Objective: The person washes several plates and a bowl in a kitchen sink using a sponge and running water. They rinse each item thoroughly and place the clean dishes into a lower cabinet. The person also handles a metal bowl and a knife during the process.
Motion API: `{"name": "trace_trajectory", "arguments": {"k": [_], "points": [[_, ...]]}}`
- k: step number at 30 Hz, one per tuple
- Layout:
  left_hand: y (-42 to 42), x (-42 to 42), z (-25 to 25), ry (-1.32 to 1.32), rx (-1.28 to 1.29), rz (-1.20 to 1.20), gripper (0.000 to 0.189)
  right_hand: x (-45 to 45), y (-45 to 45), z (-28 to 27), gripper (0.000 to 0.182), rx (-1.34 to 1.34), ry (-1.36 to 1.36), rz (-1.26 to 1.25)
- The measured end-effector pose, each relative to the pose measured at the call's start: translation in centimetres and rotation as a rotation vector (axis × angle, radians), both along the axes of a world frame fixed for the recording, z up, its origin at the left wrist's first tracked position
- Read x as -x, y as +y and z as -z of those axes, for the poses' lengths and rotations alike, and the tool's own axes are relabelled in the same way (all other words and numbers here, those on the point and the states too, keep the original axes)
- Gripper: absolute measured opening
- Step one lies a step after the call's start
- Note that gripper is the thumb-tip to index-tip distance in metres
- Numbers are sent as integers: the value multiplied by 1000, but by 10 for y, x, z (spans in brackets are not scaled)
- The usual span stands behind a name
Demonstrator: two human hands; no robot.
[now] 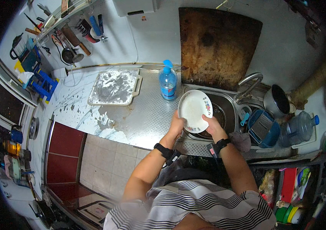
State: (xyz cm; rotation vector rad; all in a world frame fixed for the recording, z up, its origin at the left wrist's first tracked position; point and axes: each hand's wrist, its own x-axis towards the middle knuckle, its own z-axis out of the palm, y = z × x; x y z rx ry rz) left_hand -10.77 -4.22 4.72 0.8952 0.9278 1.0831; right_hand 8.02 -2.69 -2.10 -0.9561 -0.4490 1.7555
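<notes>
A white plate with a floral pattern along its rim is held between my two hands above the left part of a metal sink. My left hand grips its lower left edge, thumb on the upper face. On the lower right edge is my right hand, its thumb also over the rim. Both wrists wear black straps with small devices. Just left of the plate, a clear blue pump bottle stands upright on the metal counter. The curved faucet rises behind the sink's right side.
A white-smeared cutting board lies on the left counter. A large dark wooden board leans on the wall. Right of the sink are a metal pot, a blue basin holding a grater, a grey cloth and a large water jug.
</notes>
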Motion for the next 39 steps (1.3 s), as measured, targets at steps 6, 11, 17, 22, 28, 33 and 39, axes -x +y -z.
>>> {"name": "trace_trajectory", "arguments": {"k": [6, 11, 17, 22, 28, 33, 39], "points": [[-6, -8, 16, 91, -26, 82, 56, -47, 34, -34, 24, -144, -674, -225], [-5, -8, -9, 153, 128, 278, 54, -51, 46, -83, 26, -312, -1121, -454], [4, -23, 26, 204, -10, 294, 52, -8, 42, -125, 37, -735, -1668, -543], [-6, -25, -1, 34, 206, 214, 40, 24, 3, -87, 56, -1086, -1845, -465], [7, 0, 10, 8, 185, 83, 42, 4, -47, -90, 62, -989, -1819, -762], [1, -17, 8, 3, 222, 133, 45, -12, -10, -82, 64, -916, -2033, -585], [4, -12, 34, -61, 244, 17, 47, 27, -15, -77, 53, -988, -1575, -1019]]}}
